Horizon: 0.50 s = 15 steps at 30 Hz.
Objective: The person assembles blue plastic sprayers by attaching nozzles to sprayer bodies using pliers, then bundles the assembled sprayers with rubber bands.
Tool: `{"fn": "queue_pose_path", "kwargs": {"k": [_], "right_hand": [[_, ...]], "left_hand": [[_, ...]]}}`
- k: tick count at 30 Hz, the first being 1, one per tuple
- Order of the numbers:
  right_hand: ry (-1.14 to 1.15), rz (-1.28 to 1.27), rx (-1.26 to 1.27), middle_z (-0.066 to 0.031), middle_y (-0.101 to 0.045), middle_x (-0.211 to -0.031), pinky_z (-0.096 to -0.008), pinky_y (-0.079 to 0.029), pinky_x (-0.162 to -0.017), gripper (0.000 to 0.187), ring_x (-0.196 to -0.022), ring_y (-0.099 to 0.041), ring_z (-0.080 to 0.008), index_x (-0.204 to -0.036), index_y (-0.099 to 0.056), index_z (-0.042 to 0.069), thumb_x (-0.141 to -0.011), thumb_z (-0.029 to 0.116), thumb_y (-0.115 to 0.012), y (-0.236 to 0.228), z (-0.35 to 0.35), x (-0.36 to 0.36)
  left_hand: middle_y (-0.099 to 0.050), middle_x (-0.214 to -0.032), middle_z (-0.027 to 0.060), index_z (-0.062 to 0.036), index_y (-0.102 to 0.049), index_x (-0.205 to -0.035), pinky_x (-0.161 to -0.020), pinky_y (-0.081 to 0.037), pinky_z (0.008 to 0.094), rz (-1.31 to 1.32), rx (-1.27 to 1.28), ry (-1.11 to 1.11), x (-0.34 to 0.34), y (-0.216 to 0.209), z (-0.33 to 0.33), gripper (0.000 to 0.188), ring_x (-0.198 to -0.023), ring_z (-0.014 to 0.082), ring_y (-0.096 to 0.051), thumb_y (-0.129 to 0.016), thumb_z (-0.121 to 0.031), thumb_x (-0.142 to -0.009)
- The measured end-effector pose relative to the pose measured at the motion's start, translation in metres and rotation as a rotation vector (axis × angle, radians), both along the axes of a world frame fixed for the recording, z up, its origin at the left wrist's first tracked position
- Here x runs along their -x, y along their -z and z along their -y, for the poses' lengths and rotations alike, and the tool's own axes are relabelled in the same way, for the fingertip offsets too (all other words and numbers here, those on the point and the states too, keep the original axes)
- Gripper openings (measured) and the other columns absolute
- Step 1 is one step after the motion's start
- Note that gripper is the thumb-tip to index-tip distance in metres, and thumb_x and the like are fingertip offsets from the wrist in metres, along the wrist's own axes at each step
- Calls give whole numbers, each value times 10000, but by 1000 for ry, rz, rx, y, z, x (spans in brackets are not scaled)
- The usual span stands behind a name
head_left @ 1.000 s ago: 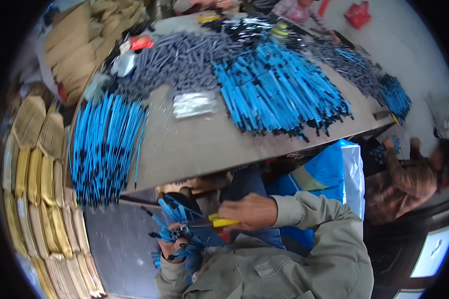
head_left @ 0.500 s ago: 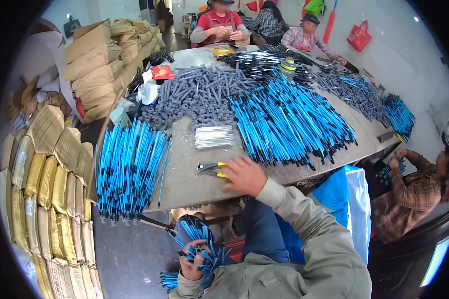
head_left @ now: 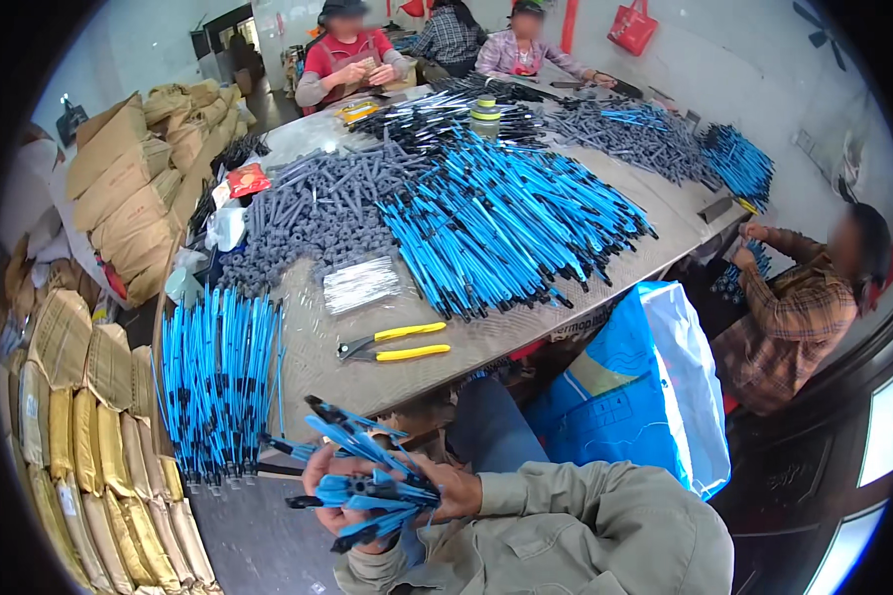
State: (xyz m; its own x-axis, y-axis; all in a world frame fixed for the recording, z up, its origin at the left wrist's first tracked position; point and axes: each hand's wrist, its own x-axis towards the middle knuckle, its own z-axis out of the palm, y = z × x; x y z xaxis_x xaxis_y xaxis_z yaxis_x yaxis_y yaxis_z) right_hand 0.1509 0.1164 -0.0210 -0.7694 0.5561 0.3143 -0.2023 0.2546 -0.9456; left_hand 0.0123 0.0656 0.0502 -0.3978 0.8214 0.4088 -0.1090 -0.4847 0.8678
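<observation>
In front of my lap, both hands hold a loose bundle of thin blue rods with black ends (head_left: 392, 493). My left hand (head_left: 319, 468) is wrapped round its left side, with some fingers hidden by the rods. On the other side my right hand (head_left: 456, 488) grips the bundle, its fingertips partly behind it. Cutting pliers with yellow handles (head_left: 412, 330) lie spread on the table near its front edge. Just beyond them sits a flat clear pack of silvery white sticks (head_left: 360, 286).
Blue rods are heaped on the table (head_left: 308, 382) at left (head_left: 218, 377) and centre right (head_left: 516, 223). Behind lie grey tubular parts (head_left: 313, 203). A blue-white bag (head_left: 625, 387) stands at right. Sacks (head_left: 94, 436) are stacked at left. Several people work around the table.
My right hand has left the pliers and come back to the bundle. The left hand has raised the bundle from my lap. The view has shifted, so the table appears further left.
</observation>
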Motion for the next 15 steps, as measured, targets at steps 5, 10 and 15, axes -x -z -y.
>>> {"fn": "queue_pose_path", "kwargs": {"k": [5, 10, 15], "right_hand": [[122, 8, 47, -206, -459, -1244, -354, -388, -933, 896, -1149, -479, -294, -1356, -220, 9, -680, 200, -775, 40, 3, 1], [134, -146, 149, -194, -494, -1199, -355, -394, -920, 845, -1123, -498, -284, -1318, -266, 4, -675, 196, -780, 12, -5, 0], [-29, -43, -84, -200, -537, -1128, -365, -450, -835, 795, -999, -575, -307, -1284, -293, -4, -691, 241, -764, -31, -5, -2]], "left_hand": [[-491, -1154, 181, 13, -232, -1334, -919, -383, 368, -156, -219, -374, -28, -11, -3, 620, -1027, 239, -494, -406, -402, -908], [-309, -1368, 186, -3, -135, -1389, -1019, -291, 396, -464, -275, -670, 4, -26, -6, 666, -1225, 267, -366, -391, -387, -909], [-324, -1350, 226, -19, -53, -1393, -1018, -285, 472, 29, -216, 151, 12, 4, 14, 1055, -1236, 356, -354, -777, -284, -674]]}}
